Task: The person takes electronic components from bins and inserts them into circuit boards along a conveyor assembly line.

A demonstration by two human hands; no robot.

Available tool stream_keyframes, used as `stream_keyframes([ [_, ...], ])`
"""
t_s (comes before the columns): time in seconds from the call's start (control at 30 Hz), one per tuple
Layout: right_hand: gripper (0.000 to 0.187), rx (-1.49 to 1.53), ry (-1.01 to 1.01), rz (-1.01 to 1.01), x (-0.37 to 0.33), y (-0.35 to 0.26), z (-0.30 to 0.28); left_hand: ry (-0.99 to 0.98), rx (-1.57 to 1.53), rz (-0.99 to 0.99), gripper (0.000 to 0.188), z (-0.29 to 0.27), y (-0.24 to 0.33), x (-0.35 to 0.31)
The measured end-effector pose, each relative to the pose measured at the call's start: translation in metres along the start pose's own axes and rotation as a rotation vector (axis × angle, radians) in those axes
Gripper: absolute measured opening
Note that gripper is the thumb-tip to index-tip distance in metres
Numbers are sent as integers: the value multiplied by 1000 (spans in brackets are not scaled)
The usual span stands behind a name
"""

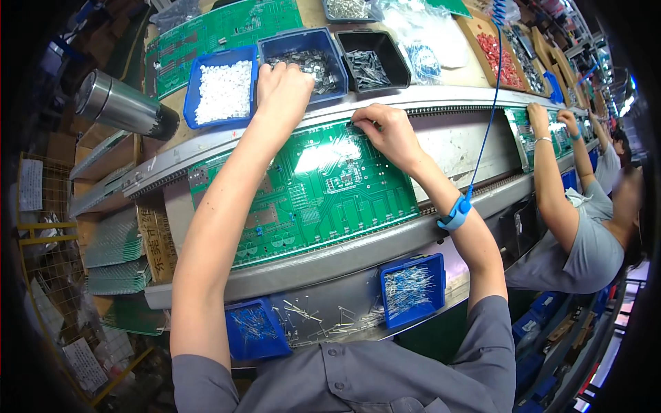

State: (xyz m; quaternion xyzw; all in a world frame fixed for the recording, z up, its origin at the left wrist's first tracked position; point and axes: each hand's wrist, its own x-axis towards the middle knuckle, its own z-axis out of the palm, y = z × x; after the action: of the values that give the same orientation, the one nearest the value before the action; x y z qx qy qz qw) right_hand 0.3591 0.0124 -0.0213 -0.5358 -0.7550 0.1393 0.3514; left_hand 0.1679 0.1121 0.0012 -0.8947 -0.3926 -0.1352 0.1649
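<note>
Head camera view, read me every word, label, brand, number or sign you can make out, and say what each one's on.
Brown cardboard box, left: large dark printed characters; I won't copy them out.
Upper white sheet, far left: print too small to read.
Lower white sheet, lower left: print too small and blurred.
Green circuit board, middle: fine white markings, too small to read.

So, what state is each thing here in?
Left hand: curled over middle blue bin, grip unclear
Right hand: bent at circuit board's far edge, grip unclear
Middle blue bin: open, partly filled
Circuit board: flat, mostly bare
White-parts bin: open, well filled
Black bin: open, partly filled
Blue strap: fastened, cord attached
</note>
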Motion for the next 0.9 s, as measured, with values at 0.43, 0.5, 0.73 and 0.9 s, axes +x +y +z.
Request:
stream_keyframes([
  [0.43,8,-113,158,-6,-5,-6,14,54,-102,-48,8,-1,-6,7],
  [0.5,8,-136,182,-25,-5,-6,15,89,-171,-56,7,1,-7,7],
  [0.73,8,-104,201,-37,-7,-4,17,151,-308,-96,6,4,-5,5],
  [0.9,8,-107,278,34,-7,-8,24,115,-409,-125,8,8,-8,4],
])
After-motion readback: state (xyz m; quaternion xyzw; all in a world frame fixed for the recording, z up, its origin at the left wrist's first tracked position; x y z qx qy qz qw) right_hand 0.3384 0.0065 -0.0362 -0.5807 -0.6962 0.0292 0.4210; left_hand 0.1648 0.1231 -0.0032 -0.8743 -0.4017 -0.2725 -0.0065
